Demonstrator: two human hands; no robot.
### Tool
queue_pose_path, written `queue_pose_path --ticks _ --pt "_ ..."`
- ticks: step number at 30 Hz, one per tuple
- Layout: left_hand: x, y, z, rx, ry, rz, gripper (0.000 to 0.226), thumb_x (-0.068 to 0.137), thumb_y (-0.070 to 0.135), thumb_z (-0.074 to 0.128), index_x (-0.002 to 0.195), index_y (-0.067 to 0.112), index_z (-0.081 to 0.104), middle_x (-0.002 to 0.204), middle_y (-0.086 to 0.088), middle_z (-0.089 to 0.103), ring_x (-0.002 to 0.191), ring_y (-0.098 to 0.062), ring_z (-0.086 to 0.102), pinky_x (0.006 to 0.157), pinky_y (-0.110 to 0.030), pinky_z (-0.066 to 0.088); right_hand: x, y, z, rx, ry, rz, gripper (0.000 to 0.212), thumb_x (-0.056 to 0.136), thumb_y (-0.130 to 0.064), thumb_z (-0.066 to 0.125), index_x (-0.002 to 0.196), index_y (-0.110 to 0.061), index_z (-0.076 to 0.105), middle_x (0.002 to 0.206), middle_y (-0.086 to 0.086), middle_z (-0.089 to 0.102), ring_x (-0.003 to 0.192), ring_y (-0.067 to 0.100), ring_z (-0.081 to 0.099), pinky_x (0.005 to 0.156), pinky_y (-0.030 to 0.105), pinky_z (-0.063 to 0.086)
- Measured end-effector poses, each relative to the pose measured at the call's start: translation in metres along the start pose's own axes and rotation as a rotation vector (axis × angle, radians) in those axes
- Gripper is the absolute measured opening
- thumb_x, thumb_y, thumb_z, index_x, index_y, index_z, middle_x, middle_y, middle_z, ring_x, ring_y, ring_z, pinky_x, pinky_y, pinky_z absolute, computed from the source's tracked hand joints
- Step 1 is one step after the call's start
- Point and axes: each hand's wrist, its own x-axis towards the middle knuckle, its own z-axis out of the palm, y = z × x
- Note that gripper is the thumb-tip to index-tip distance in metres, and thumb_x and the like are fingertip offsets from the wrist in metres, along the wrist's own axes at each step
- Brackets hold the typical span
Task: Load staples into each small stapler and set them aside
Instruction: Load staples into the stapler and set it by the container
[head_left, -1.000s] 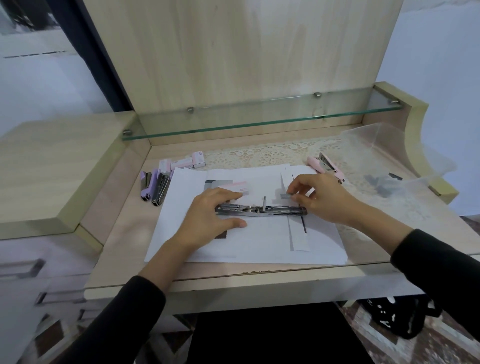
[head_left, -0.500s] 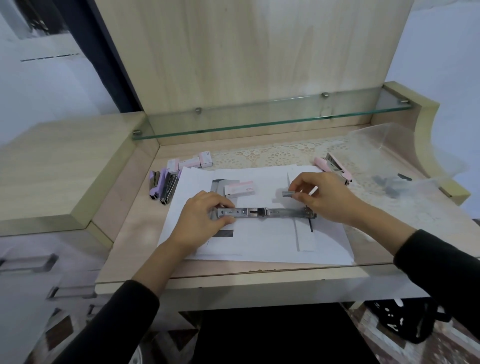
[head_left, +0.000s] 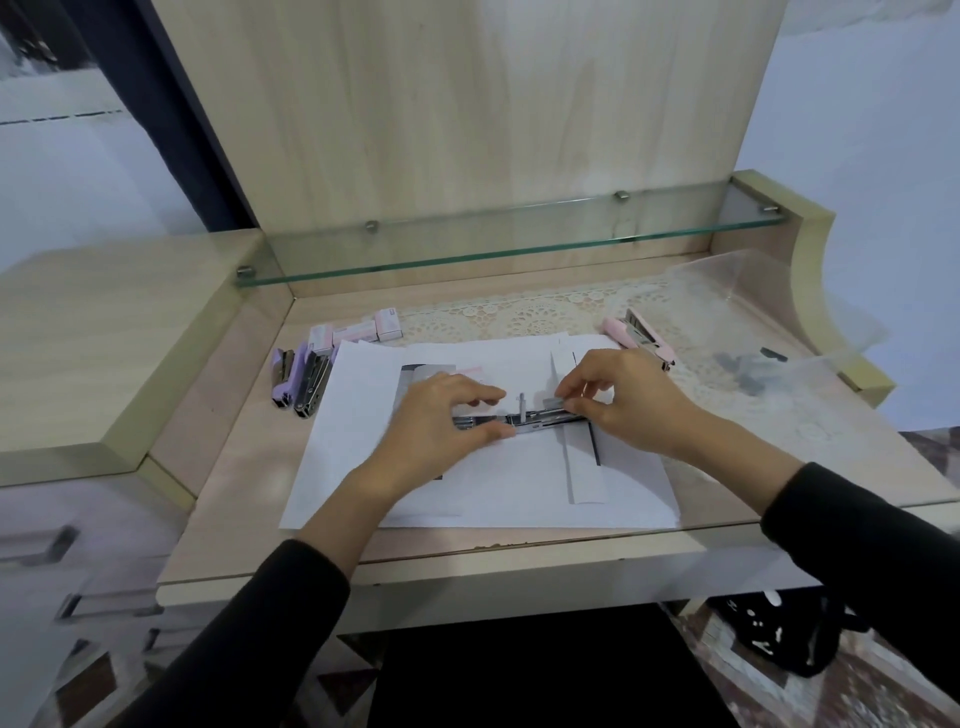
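Stapler (head_left: 524, 418): silver, opened flat on paper (head_left: 363, 415). Your left hand (head_left: 436, 421) grips its end; your right hand (head_left: 623, 400) pinches staple strip (head_left: 552, 403) over it. Purple staplers (head_left: 298, 376) left, pink stapler (head_left: 641, 338) right.

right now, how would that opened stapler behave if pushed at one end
The opened stapler lies flat on smooth paper, so it would probably slide easily. It seems hinged mid-length, so lifting one end may fold it. The left hand grips it; the right hand pinches a staple strip.
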Motion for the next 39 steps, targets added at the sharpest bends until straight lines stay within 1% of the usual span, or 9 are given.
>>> queue_pose_path --ticks 4,8,12,19,25,29,32,34,39 --pt "0.007 0.008 0.017 0.038 0.033 -0.027 0.035 0.072 0.035 0.075 0.103 0.018 0.070 0.097 0.005 0.068 0.092 -0.010 0.055 0.084 -0.029 0.045 0.001 0.001 0.002 -0.063 -0.010 -0.022 0.010 0.080 -0.010 0.066 0.087 -0.013 0.073 0.086 0.002 0.067 0.074 0.014 0.052 0.083 0.035 0.043" --pt "0.010 0.008 0.027 0.267 0.076 0.068 0.027 0.081 0.035 0.068 0.100 0.017 0.072 0.095 0.000 0.071 0.089 -0.020 0.058 0.084 -0.038 0.040 0.001 0.002 0.006 -0.060 -0.038 -0.017 0.011 0.080 -0.010 0.065 0.087 -0.013 0.073 0.088 0.003 0.066 0.079 0.016 0.052 0.074 0.031 0.043" --pt "0.009 0.005 0.029 0.220 0.109 0.097 0.016 0.081 0.032 0.068 0.088 0.019 0.074 0.080 0.001 0.072 0.074 -0.022 0.058 0.073 -0.035 0.042 0.002 0.005 0.008 -0.059 -0.045 -0.002 0.011 0.080 -0.012 0.066 0.087 -0.014 0.074 0.089 0.003 0.065 0.085 0.020 0.055 0.076 0.035 0.044" --pt "0.009 0.004 0.030 0.210 0.096 0.093 0.014 0.081 0.031 0.068 0.086 0.019 0.074 0.078 0.000 0.071 0.072 -0.023 0.056 0.071 -0.033 0.040 0.002 0.015 0.010 -0.018 -0.019 -0.034 0.013 0.076 -0.013 0.071 0.088 -0.015 0.075 0.088 0.003 0.069 0.080 0.020 0.059 0.065 0.026 0.040" --pt "0.009 0.002 0.030 0.201 0.098 0.102 0.012 0.080 0.029 0.069 0.083 0.019 0.074 0.076 0.001 0.071 0.069 -0.023 0.056 0.069 -0.034 0.042 -0.002 0.020 0.010 0.018 0.015 -0.083 0.024 0.070 -0.012 0.077 0.093 -0.017 0.074 0.086 0.005 0.070 0.072 0.017 0.061 0.067 0.029 0.047" --pt "0.007 0.002 0.031 0.188 0.110 0.108 0.013 0.079 0.030 0.069 0.082 0.019 0.074 0.078 0.002 0.072 0.069 -0.021 0.057 0.071 -0.038 0.045 -0.006 0.020 0.008 0.010 0.026 -0.102 0.021 0.070 -0.011 0.076 0.089 -0.020 0.075 0.093 0.003 0.069 0.082 0.019 0.061 0.072 0.031 0.047" --pt "0.006 0.002 0.031 0.194 0.120 0.111 0.012 0.079 0.029 0.070 0.084 0.018 0.074 0.080 0.002 0.072 0.071 -0.021 0.059 0.072 -0.039 0.046 -0.008 0.023 0.009 -0.046 -0.020 -0.079 0.021 0.073 -0.017 0.074 0.093 -0.024 0.074 0.106 0.002 0.065 0.091 0.018 0.057 0.076 0.027 0.042" --pt "0.007 0.002 0.032 0.217 0.124 0.120 0.012 0.079 0.028 0.070 0.084 0.018 0.074 0.080 0.002 0.072 0.071 -0.021 0.059 0.072 -0.040 0.047 -0.010 0.025 0.011 -0.075 -0.032 -0.068 0.022 0.075 -0.020 0.073 0.096 -0.027 0.073 0.111 0.001 0.064 0.096 0.019 0.056 0.078 0.030 0.044" --pt "0.006 0.001 0.033 0.235 0.137 0.134 0.015 0.078 0.032 0.068 0.084 0.020 0.074 0.079 0.004 0.072 0.069 -0.020 0.059 0.071 -0.040 0.047 -0.016 0.030 0.005 -0.086 -0.027 -0.056 0.020 0.077 -0.022 0.071 0.097 -0.028 0.072 0.109 0.000 0.065 0.099 0.020 0.056 0.084 0.035 0.046"
